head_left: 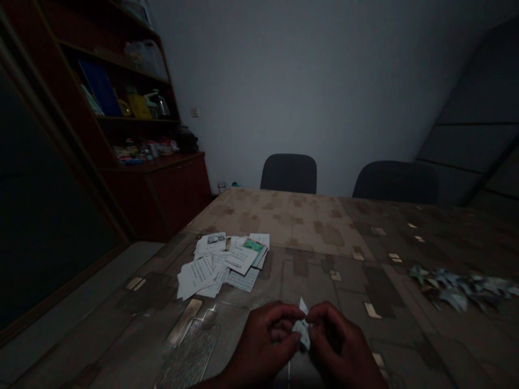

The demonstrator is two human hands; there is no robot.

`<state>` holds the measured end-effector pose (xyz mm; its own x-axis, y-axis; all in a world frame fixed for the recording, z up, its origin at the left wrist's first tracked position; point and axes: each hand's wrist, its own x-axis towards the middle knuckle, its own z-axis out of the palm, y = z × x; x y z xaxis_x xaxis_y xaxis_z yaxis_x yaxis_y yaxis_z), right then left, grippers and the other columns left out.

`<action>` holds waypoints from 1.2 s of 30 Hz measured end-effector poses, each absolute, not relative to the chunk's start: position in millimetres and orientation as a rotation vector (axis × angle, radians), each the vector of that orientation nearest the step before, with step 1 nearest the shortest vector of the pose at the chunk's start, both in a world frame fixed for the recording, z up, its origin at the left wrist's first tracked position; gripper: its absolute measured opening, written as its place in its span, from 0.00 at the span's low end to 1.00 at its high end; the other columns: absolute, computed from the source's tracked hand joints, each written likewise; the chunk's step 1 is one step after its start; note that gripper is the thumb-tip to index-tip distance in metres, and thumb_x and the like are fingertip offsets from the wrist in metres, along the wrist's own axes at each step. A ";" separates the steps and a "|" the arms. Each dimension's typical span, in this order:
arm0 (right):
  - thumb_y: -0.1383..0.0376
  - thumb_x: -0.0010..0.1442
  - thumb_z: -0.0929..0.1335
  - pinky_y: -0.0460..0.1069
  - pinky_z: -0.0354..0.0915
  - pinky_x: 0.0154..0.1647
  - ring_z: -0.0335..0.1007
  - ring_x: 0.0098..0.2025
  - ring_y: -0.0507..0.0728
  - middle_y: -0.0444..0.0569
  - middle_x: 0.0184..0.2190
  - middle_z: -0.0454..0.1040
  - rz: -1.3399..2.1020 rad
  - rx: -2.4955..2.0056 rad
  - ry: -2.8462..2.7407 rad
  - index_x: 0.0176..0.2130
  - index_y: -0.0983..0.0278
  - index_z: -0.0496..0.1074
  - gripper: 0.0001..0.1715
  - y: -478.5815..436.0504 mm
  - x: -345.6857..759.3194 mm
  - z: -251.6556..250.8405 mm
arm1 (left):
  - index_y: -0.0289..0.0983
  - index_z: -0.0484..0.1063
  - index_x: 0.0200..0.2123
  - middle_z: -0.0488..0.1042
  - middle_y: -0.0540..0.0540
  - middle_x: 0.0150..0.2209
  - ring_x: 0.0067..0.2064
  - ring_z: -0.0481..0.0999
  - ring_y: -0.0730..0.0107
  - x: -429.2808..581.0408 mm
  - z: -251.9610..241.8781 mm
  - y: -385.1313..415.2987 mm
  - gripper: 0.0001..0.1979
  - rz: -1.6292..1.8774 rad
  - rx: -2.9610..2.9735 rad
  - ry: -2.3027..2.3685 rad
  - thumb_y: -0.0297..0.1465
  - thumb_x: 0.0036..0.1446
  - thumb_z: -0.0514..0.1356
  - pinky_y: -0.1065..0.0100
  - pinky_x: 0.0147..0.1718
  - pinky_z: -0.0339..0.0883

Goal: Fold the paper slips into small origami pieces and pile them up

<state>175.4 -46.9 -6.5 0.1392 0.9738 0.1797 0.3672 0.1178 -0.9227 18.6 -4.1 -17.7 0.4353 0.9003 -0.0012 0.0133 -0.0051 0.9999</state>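
Note:
Between my two hands, above the near part of the table, is a small folded piece of paper (302, 330), pale with a pointed tip sticking up. My left hand (272, 336) pinches its left side between thumb and fingers. From the right, my right hand (334, 339) grips the same paper with thumb and forefinger. Part of the fold is hidden behind the fingertips. Ahead and to the left lies a loose pile of cut paper pieces (239, 260), printed with text and some pictures. Far to the right rests a heap of folded papers (460, 289).
A patterned cloth covers the table (308, 229). Two dark chairs, one at the middle (288, 173) and one at the right (395, 181), stand along its far side. At the left, a reddish wooden cabinet (178, 192) holds bottles, boxes and other goods on its shelves.

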 end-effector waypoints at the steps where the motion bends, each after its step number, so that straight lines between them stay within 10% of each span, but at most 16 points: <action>1: 0.60 0.54 0.67 0.46 0.60 0.27 0.66 0.27 0.54 0.41 0.23 0.68 0.788 -1.421 -1.398 0.30 0.62 0.70 0.07 -46.8 175.7 -6.9 | 0.34 0.78 0.39 0.76 0.44 0.34 0.33 0.74 0.68 18.7 -19.1 -4.1 0.13 0.872 1.396 0.878 0.24 0.47 0.63 0.72 0.30 0.69; 36: 0.54 0.57 0.67 0.46 0.60 0.29 0.66 0.29 0.55 0.43 0.25 0.71 1.074 -1.337 -1.189 0.35 0.63 0.72 0.14 -43.7 182.7 -16.7 | 0.32 0.78 0.38 0.79 0.46 0.26 0.28 0.76 0.70 19.7 -22.8 -2.5 0.18 0.857 1.031 0.743 0.32 0.42 0.73 0.73 0.28 0.65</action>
